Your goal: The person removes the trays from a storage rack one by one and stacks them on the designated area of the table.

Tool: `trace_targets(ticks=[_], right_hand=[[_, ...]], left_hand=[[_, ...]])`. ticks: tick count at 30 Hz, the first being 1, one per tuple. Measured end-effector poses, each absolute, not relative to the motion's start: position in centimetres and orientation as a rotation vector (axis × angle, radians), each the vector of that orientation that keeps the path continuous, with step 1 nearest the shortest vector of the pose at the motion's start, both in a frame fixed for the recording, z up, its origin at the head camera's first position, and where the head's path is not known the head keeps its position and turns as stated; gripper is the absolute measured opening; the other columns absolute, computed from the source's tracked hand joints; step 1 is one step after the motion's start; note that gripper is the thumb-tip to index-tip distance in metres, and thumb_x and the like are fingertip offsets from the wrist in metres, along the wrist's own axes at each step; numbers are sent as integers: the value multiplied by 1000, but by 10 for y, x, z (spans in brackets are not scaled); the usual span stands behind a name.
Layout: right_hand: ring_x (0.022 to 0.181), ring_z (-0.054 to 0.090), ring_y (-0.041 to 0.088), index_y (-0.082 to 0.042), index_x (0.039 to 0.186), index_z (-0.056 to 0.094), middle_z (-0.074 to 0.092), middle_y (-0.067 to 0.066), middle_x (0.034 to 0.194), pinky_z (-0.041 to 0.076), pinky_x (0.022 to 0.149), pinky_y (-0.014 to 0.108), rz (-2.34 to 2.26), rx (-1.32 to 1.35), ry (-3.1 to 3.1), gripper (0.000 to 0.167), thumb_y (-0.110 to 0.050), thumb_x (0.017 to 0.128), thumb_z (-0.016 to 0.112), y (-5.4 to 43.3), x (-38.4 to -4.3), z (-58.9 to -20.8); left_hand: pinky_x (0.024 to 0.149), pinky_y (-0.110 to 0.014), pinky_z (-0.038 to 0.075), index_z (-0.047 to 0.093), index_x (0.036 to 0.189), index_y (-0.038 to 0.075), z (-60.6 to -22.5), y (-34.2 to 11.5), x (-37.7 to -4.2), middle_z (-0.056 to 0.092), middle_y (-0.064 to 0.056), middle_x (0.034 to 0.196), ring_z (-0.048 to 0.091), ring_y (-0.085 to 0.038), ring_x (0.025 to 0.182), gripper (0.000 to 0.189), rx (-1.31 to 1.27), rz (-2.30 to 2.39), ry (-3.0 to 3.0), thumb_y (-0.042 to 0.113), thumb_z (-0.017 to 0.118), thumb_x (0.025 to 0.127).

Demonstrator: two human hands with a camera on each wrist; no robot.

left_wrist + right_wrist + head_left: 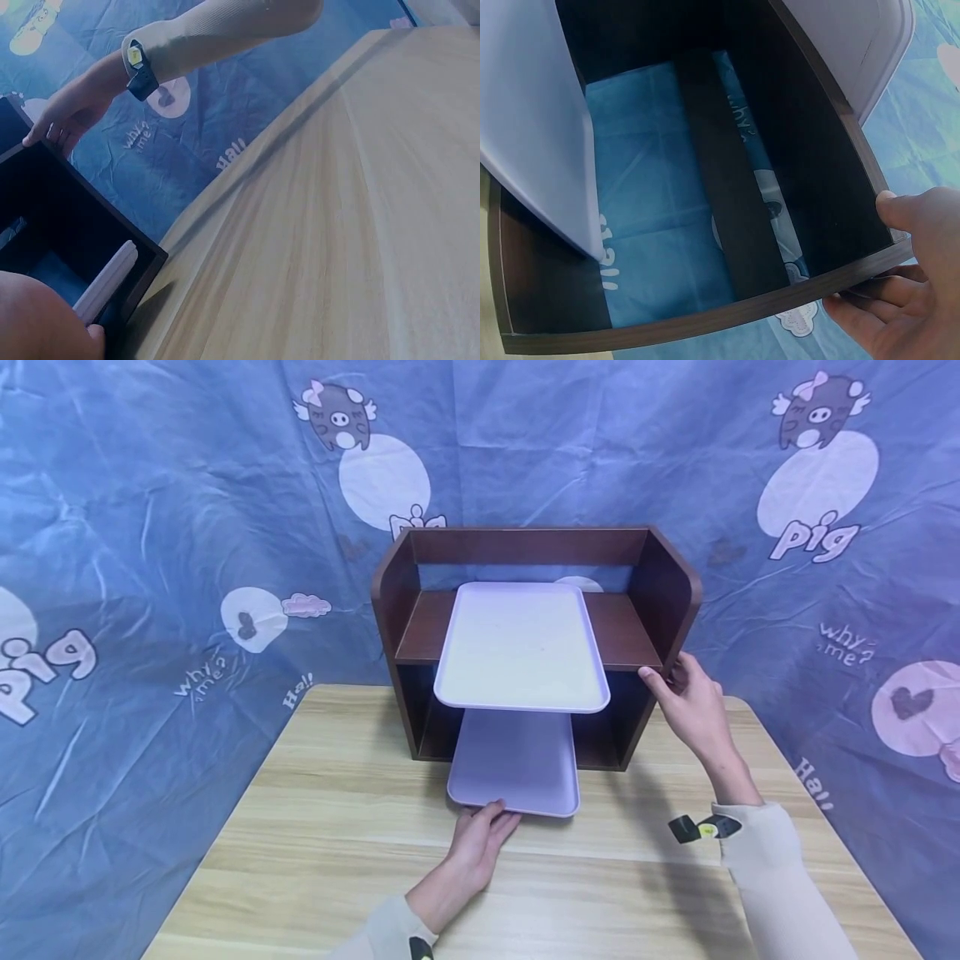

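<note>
A dark brown two-tier wooden shelf (pixel 525 545) stands on the table. On its upper board lies a white rectangular tray (pixel 521 647), its front end jutting past the board. A second, lavender-looking tray (pixel 517 760) sticks out of the lower compartment, its rear part hidden by the upper tray. My left hand (pixel 476 847) holds the lower tray's front edge, thumb at the rim and fingers beneath. In the right wrist view my right hand (pixel 922 277) grips the shelf's side panel (pixel 705 319), thumb on the front edge and fingers round the outer face.
The shelf stands at the back of a light wood-grain table (pixel 337 827). Behind it hangs a blue cloth (pixel 187 527) with pig prints, also seen through the shelf's open back. Each wrist wears a dark strap (pixel 705 828).
</note>
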State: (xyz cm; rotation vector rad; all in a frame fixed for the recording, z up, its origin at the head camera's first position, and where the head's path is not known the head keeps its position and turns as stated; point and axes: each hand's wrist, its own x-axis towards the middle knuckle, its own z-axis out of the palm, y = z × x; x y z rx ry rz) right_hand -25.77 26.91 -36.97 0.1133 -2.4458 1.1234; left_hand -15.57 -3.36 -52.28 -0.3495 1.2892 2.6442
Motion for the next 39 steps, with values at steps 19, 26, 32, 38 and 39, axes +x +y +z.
trace_targets(ticks=[19,26,32,38,39], right_hand=[[127,66,47,-1,149,53,66,30,139,53,106,61,1142,110,-2455,64,-44,104,68,268,-257,-369],[127,66,47,-1,150,53,66,30,139,53,106,62,1150,106,-2455,64,-44,104,68,269,-258,-370],[127,66,46,-1,150,53,65,30,140,54,106,59,1146,105,-2454,65,-44,104,68,269,-258,-371],[127,66,48,0,151,52,64,32,140,53,106,61,1151,113,-2449,66,-44,104,68,270,-259,-371],[127,66,48,0,150,52,65,32,140,53,106,60,1149,113,-2447,66,-44,104,68,270,-259,-371]], left_hand=[[121,-50,47,15,156,-4,-524,-27,-155,29,-41,160,39,-55,150,64,-416,2874,1158,-2,53,104],[116,-44,53,24,150,-4,-524,-26,-154,36,-37,155,44,-53,148,58,-462,2883,1175,-1,57,103],[114,-44,55,25,153,1,-523,-26,-154,40,-31,150,49,-50,146,60,-469,2901,1173,-2,57,102],[114,-47,55,31,145,2,-520,-28,-154,45,-23,138,59,-44,136,52,-510,2928,1180,-1,59,101],[114,-47,55,32,142,2,-520,-29,-154,45,-23,136,61,-43,135,49,-514,2933,1175,-2,59,101]])
